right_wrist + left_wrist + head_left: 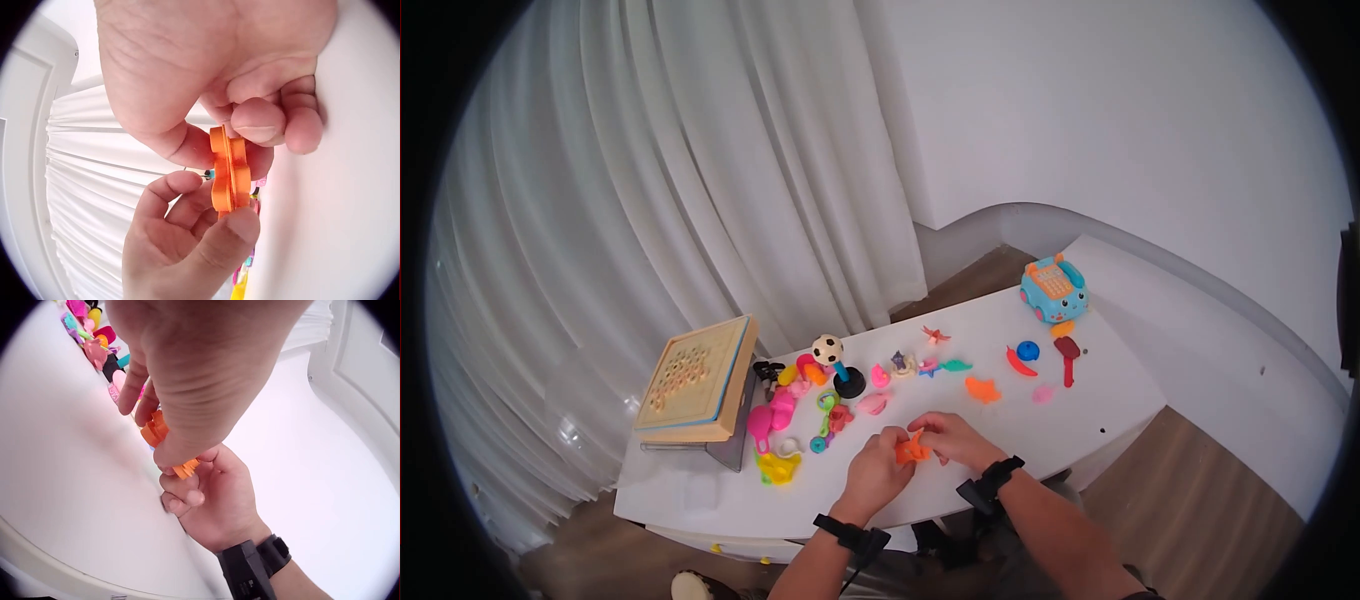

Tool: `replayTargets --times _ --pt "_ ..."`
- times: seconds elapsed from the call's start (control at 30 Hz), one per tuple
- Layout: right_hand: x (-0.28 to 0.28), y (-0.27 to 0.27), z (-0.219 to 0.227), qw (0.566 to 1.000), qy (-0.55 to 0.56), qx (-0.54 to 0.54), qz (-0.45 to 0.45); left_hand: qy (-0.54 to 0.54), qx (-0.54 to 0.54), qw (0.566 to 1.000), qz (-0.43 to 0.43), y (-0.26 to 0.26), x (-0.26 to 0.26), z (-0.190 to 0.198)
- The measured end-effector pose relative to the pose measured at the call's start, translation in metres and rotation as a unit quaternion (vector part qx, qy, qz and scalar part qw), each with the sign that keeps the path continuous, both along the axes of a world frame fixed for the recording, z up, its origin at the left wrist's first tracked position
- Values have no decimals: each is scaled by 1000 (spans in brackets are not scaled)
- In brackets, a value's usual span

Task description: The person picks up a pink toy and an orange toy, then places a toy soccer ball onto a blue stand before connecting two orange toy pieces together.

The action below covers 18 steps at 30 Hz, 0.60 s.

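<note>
Above the front of the white table [1000, 440], both hands pinch a small orange plastic shape-cutter [231, 172] with a wavy wall and a thin flange along its middle. My left hand [874, 474] holds one end between thumb and fingers. At the other end, my right hand [958, 442] grips it with thumb and fingertips, its remaining fingers curled. The left wrist view shows the orange cutter [157, 430] partly covered by the left hand. Another orange shape [982, 390] lies on the table just beyond the hands.
Left of the hands lie pink, green and yellow toys, including a yellow piece [778, 468]. A soccer-ball toy [828, 350] stands behind. A board-game box [700, 380] leans on a stand at the left. A blue toy phone [1055, 288] and a red toy chili [1020, 362] are at the right.
</note>
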State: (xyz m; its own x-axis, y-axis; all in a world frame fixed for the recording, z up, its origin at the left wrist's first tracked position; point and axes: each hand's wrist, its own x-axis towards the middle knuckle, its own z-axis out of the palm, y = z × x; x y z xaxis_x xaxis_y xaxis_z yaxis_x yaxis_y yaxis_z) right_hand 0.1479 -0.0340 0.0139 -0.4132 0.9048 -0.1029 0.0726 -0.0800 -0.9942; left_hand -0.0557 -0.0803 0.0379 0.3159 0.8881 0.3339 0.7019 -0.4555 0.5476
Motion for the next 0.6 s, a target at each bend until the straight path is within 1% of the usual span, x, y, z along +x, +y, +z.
replayTargets --times 0.07,0.1,0.17,0.2,0.23,0.3,0.33,0.4,0.43,0.5,0.53,0.6 --pt "-1 0 -3 999 -17 32 -7 39 26 999 2 -4 2 5" --pt "-2 1 0 999 -17 36 6 38 29 999 15 -6 2 8" --pt "-2 -2 7 1000 -20 4 -11 41 29 999 18 -10 0 12" --pt "-3 -4 10 1000 -20 2 -24 56 38 997 35 -7 -5 8" --pt "-4 -4 11 1000 -21 5 -17 55 40 997 42 -6 -13 5" --pt "-3 -4 11 999 -18 -12 -29 116 44 988 88 -4 -32 1" --pt "-4 -4 12 999 -17 -12 -29 116 44 988 88 -3 -40 -1" --pt "-6 -4 11 999 -28 -6 -35 161 54 975 143 -2 -55 -3" --pt "-6 -4 10 999 -27 -8 -36 162 53 975 141 -2 -60 -4" --pt "-5 -3 10 999 -37 9 -26 208 65 961 171 0 -66 -5" --pt "-5 -3 8 999 -37 8 -31 207 65 962 166 1 -68 -7" --pt "-6 -1 4 999 -34 -1 -37 228 71 953 187 5 -69 -12"
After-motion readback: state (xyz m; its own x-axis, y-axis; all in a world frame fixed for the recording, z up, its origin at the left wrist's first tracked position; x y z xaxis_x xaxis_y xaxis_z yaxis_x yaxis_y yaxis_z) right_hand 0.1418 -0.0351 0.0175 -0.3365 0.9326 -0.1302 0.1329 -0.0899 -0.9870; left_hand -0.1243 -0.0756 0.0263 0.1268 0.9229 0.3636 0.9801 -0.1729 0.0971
